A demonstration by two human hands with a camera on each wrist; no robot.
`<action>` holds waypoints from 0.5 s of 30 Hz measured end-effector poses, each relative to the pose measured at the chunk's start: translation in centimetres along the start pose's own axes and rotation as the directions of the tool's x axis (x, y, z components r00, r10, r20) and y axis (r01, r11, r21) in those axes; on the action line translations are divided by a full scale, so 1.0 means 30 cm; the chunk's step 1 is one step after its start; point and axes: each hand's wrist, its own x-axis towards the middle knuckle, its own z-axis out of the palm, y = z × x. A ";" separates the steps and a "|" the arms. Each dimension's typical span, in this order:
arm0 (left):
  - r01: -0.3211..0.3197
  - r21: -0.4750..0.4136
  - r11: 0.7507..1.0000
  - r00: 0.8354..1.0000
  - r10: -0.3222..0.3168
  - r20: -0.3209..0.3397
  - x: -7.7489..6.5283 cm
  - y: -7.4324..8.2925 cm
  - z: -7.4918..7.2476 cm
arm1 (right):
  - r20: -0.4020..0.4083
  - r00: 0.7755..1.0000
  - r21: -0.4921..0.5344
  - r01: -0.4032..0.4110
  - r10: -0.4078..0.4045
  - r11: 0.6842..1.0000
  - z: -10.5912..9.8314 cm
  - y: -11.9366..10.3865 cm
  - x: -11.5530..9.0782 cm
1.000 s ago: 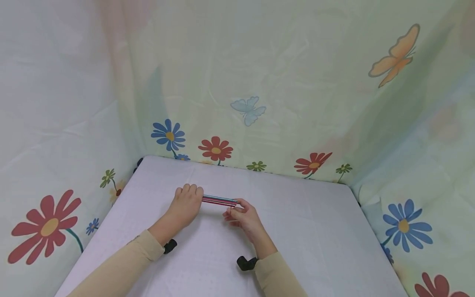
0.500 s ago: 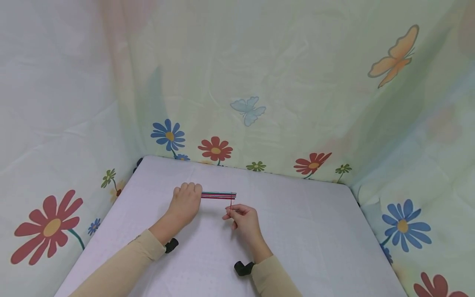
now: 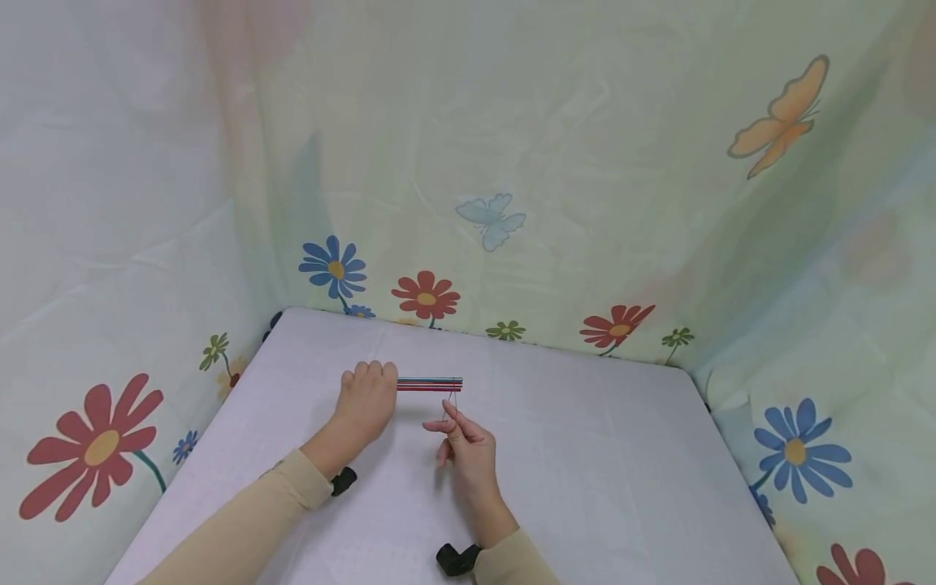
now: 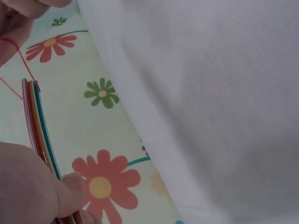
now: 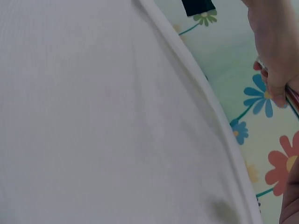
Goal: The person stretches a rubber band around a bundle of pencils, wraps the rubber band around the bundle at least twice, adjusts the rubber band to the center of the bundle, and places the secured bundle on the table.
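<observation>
My left hand (image 3: 369, 405) grips a bundle of slim coloured sticks (image 3: 431, 384), possibly pencils, held level above the table. Their free ends point right; the other ends are hidden in the fist. A thin red elastic band (image 4: 28, 68) loops at the free end of the sticks (image 4: 37, 116) in the left wrist view. My right hand (image 3: 471, 455) pulls the band toward me, its strands stretched between sticks and fingers. In the left wrist view the right hand's fingers (image 4: 18, 21) hold the band. The right wrist view has the left hand (image 5: 275, 46) around the bundle (image 5: 293, 99).
A white-covered table (image 3: 600, 463) lies beneath both hands. Flower-printed curtains (image 3: 570, 162) stand behind it and at both sides. Black wrist straps or mounts (image 3: 457, 561) show at the sleeves.
The right hand has come away from the stick ends, moving down and slightly left, drawing the band out from the bundle. The left hand stays nearly still; the bundle has levelled slightly.
</observation>
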 end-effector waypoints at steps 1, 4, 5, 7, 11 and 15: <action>0.002 0.002 1.000 1.000 -0.002 0.003 0.001 0.003 0.003 | -0.015 1.000 0.046 0.001 0.000 0.999 0.013 0.002 -0.004; 0.009 -0.004 1.000 1.000 -0.009 -0.016 0.000 0.011 0.008 | -0.068 0.998 0.146 -0.003 0.013 0.989 0.051 0.002 -0.018; 0.010 -0.008 1.000 1.000 -0.010 -0.025 -0.002 0.014 0.008 | -0.087 0.996 0.164 -0.001 0.015 0.986 0.062 0.000 -0.022; 0.013 -0.019 1.000 0.999 -0.014 -0.046 -0.005 0.019 0.007 | -0.115 0.993 0.179 0.009 0.012 0.984 0.079 -0.005 -0.028; 0.019 -0.025 1.000 0.997 -0.021 -0.071 -0.005 0.027 0.004 | -0.153 0.988 0.171 0.005 0.022 0.985 0.102 -0.024 -0.033; 0.021 -0.012 1.000 0.998 -0.022 -0.066 0.000 0.034 0.004 | -0.166 0.981 0.195 -0.070 0.103 0.978 0.111 -0.037 -0.038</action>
